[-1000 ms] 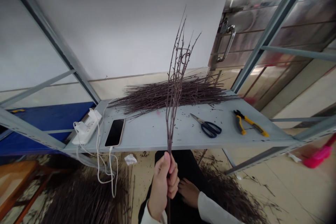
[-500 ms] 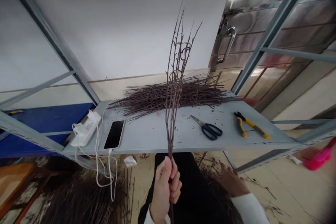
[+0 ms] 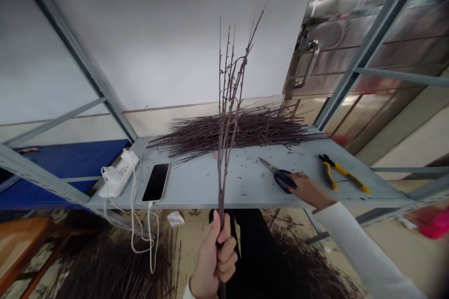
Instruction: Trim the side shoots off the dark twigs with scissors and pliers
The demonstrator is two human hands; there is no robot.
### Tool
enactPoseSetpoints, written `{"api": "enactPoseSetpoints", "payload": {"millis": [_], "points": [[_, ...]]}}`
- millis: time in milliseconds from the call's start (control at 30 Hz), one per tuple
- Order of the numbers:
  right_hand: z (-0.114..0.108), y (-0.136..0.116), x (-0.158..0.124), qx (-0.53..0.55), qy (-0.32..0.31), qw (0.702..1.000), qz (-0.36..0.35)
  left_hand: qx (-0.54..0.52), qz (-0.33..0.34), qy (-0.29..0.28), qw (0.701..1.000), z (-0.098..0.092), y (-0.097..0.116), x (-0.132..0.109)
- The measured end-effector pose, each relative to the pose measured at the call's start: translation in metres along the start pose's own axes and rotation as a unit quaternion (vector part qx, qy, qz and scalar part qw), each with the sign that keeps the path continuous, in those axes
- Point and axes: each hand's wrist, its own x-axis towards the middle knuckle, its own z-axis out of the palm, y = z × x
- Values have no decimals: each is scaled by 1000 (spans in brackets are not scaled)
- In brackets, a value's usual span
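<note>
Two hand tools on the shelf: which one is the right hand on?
The blue-handled scissors: the right hand's fingers rest on their handles. The yellow-handled pliers lie farther right on the metal shelf, untouched.

Two hands, the left hand [image 3: 213, 257] and the right hand [image 3: 308, 190], and one twig bunch [image 3: 225, 149] in the left. On one steel shelf [image 3: 196, 189]: one twig pile [image 3: 252, 131], one pair of scissors [image 3: 283, 180], one pair of pliers [image 3: 345, 175], one phone [image 3: 156, 182], one power strip [image 3: 117, 175]. On the floor [image 3: 403, 261]: two twig heaps [image 3: 112, 266] [image 3: 308, 261], one tissue [image 3: 175, 218].
</note>
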Motion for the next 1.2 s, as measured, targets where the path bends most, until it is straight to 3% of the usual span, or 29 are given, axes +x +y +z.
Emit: {"api": "enactPoseSetpoints", "payload": {"millis": [100,200,333,567,667,767,867,967,1200], "points": [[-3,7,13,7,-69,997,-17,-37,-34,-85,995,-12,8,-1],[-21,10,28,31,-133,989,-55,-72,-66,-171,981,-21,18,-3],[-53,2,37,77,-178,974,-116,-103,-133,-219,961,-26,34,-11],[-128,-37,17,68,-102,981,-150,-210,-226,-241,920,-21,59,-26],[-161,-59,7,33,-37,973,-224,-240,-244,-228,911,-15,68,-27],[-185,-84,-1,-34,9,943,-332,-255,-244,-212,911,-11,75,-26],[-199,-109,-4,-117,76,899,-416,-249,-238,-190,919,-9,78,-24],[-207,-129,-5,-163,107,874,-445,-232,-236,-180,926,-8,80,-22],[-222,-153,3,-196,41,866,-458,-182,-265,-199,926,-7,86,-26]]}}
